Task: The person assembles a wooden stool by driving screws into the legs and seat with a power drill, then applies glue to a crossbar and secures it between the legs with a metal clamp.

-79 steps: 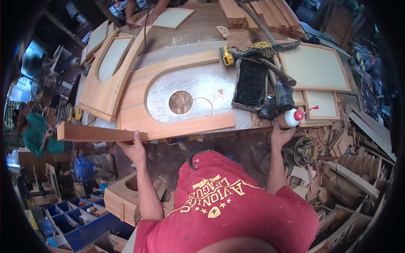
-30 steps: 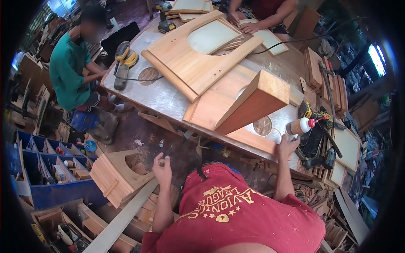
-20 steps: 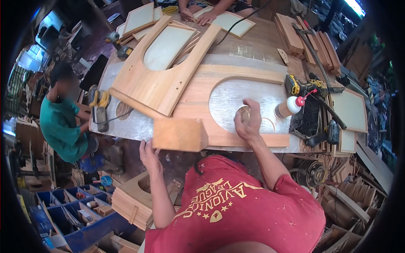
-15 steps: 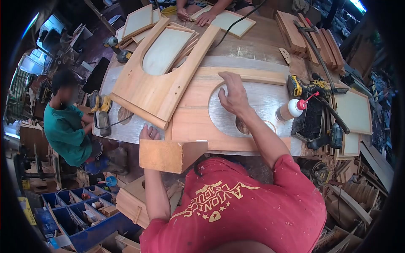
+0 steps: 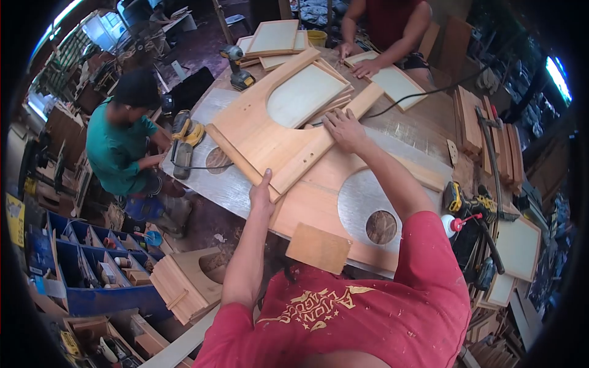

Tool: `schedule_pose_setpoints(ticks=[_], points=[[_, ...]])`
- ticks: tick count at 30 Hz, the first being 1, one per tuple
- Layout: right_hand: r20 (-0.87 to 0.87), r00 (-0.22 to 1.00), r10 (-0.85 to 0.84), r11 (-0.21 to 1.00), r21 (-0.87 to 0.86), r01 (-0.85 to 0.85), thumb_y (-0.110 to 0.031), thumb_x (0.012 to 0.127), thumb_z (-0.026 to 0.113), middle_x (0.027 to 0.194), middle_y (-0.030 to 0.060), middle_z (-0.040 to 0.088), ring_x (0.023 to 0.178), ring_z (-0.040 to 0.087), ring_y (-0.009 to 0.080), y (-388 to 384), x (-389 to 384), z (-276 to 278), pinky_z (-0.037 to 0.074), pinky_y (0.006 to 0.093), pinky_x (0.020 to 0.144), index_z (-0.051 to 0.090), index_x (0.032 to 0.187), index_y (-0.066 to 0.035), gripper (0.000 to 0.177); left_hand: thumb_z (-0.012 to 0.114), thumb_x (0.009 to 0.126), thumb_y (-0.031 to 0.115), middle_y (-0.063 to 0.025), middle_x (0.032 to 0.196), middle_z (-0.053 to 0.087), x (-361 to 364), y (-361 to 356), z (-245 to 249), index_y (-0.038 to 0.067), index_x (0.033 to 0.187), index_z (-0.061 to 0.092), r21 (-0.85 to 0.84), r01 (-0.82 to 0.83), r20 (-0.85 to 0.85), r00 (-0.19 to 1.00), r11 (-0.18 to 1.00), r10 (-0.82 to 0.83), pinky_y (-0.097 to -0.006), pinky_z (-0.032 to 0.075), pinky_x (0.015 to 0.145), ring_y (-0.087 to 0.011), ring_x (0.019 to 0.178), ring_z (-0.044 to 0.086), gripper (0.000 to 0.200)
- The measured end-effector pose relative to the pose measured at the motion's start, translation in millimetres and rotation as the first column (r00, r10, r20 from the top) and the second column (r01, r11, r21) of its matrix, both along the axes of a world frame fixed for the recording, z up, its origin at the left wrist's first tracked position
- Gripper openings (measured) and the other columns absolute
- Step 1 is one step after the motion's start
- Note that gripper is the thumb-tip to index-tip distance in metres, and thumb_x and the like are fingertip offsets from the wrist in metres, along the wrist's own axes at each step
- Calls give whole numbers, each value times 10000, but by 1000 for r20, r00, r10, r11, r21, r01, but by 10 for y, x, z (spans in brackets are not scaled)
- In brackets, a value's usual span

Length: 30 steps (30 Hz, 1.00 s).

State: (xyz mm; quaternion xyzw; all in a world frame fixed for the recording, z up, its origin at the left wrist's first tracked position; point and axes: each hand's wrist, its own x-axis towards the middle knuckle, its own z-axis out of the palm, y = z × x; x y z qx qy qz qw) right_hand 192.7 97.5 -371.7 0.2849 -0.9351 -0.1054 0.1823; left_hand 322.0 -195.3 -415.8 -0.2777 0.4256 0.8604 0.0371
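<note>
A pale wooden panel with a U-shaped cutout [image 5: 265,126] lies tilted across the bench. At its near corner my left hand [image 5: 262,193] grips the edge, thumb on top and the other fingers hidden below. My right hand [image 5: 345,130] is closed over the panel's right arm. Beneath it rests a second cutout wooden panel [image 5: 316,205], partly covered. A wooden block [image 5: 319,248] stands at the bench's near edge, in front of my chest. White-faced framed panels [image 5: 310,92] show through and behind the cutout.
Left are a yellow sander [image 5: 187,135] with a cord and a drill [image 5: 236,67]. A glue bottle [image 5: 451,226] and another drill [image 5: 469,199] lie right. One person in green [image 5: 119,144] sits left; another person's hand [image 5: 366,67] works across the bench.
My right hand has moved from the lower panel onto the upper panel's arm. My left hand has come up from behind the block to the panel's corner. The view has turned.
</note>
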Motion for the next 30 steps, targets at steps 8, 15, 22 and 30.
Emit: schedule_pose_setpoints(ticks=[8,15,22,30], points=[[24,993,113,989,93,-114,-131,805,638,1050,74,629,1140,561,239,-129,-140,574,392,424,1013,601,1021,-69,228,610,1001,217,-192,1302,587,18,-182,36,-19,1421,396,130,114,-188,978,985,-88,-441,549,963,-307,1188,603,528],[-227,945,236,962,194,-194,-108,731,687,986,65,618,1069,564,230,-527,414,2228,376,397,1004,605,1011,-65,295,605,1006,271,-157,1301,596,183,-547,636,0,1423,397,256,282,-433,889,925,-151,-400,559,918,-274,1151,629,539],[-507,821,260,945,310,-107,-139,751,695,917,47,619,1013,571,224,-1099,1379,3558,377,393,1015,636,1030,-71,293,534,1036,323,-121,1259,622,356,-1043,1557,21,1401,430,198,464,-683,697,863,-218,-352,555,880,-215,1104,647,485],[-608,786,115,916,370,153,-154,706,739,961,30,665,996,596,224,-1491,2962,4147,418,398,921,632,1184,-140,491,495,1048,287,-199,1347,577,556,-1666,2351,-39,1439,378,151,681,-786,522,717,-331,-418,538,993,-293,1204,615,522]])
